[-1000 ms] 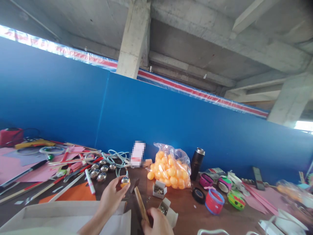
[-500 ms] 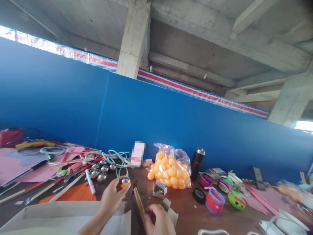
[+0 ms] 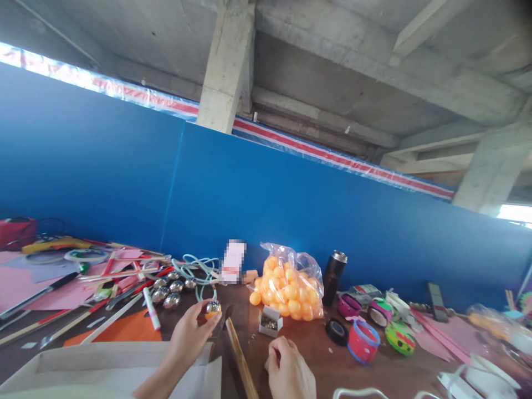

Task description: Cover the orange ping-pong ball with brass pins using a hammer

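My left hand [image 3: 193,332] pinches a ball [image 3: 213,309] between thumb and fingers. Its upper part is covered in shiny silver studs, and orange shows below. Lower right, my right hand [image 3: 290,368] is closed, its thumb and index finger curled together; what they hold, if anything, is hidden. A small pale edge shows at its left side. Just beyond that hand stands a small white box [image 3: 270,323] of metal thumbtacks. Between my hands lies a wooden strip [image 3: 241,360] on the brown table. Several silver-studded balls [image 3: 172,300] are grouped past my left hand.
A clear bag of orange balls [image 3: 286,288] and a black bottle [image 3: 334,277] stand against the blue partition [image 3: 266,194]. At right are black tape [image 3: 336,331] and a red-blue roll [image 3: 363,341]. Sticks, pink paper [image 3: 62,293] and a marker [image 3: 151,310] crowd the left, behind a grey-white tray [image 3: 103,354].
My right hand has moved right, away from the wooden strip. The open white carton beside it no longer shows, apart from perhaps a pale edge. My left hand stays put with the ball.
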The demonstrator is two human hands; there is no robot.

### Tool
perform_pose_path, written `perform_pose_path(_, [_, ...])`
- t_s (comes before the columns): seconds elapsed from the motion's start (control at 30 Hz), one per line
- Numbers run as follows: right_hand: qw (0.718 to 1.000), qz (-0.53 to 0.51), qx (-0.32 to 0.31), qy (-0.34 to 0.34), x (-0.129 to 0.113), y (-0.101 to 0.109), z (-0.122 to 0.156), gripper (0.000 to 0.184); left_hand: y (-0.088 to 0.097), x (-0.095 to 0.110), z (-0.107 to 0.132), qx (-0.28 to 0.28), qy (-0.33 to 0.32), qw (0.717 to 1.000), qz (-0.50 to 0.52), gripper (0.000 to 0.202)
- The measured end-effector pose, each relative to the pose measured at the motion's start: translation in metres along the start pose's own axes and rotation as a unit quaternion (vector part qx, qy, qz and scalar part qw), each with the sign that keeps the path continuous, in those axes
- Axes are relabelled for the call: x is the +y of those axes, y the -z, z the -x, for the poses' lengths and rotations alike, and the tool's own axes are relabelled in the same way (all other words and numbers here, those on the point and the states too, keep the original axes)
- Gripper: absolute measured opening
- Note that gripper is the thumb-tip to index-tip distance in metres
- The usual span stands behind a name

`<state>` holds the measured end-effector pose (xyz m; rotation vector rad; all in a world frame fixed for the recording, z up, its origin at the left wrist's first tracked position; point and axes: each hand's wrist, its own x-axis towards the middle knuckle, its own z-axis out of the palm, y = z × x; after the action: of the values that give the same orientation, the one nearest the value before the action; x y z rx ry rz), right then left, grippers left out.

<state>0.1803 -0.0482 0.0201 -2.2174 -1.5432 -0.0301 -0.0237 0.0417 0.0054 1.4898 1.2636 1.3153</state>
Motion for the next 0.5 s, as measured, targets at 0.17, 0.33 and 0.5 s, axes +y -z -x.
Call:
perform_pose_path(0.17, [1.0,0.022,-0.008,-0.011,0.003,0.003,-0.003,0.023,0.0,0.001,0.0,0.004,-0.002,1.0,-0.009,0.045])
perform_pose_path(0.33, [0.999,0.033,-0.02,-0.024,0.01,0.004,-0.005,0.019,0.0,0.001,0.0,0.007,-0.005,1.0,-0.014,0.045])
perform_pose_path(0.5, [0.998,0.05,-0.035,-0.022,0.014,-0.001,-0.007,0.019,-0.001,0.0,0.0,0.006,-0.009,1.0,-0.014,0.045])
